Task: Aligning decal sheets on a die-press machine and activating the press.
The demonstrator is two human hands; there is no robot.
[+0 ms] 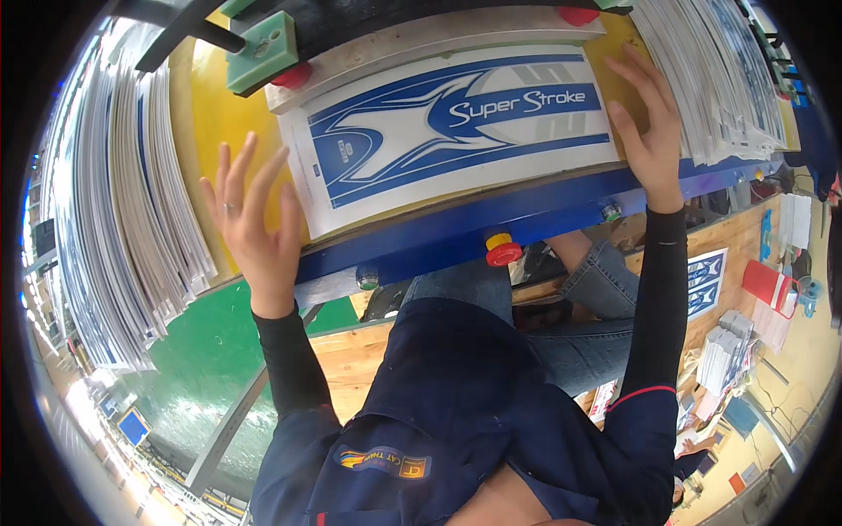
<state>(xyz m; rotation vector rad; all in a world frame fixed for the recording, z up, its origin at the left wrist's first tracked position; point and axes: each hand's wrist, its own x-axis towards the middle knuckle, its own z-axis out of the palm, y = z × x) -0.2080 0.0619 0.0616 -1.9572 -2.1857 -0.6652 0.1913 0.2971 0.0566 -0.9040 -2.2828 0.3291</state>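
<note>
On the yellow table (210, 114), both hands lay spread wide, gripping nothing: left hand (253, 226) touched the printed sheet's (456, 131) left edge, right hand (647, 131) its right.

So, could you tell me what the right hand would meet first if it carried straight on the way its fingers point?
Probably the stack of printed sheets just beyond the right hand, or the yellow table surface beneath it; depth is hard to judge.
</note>
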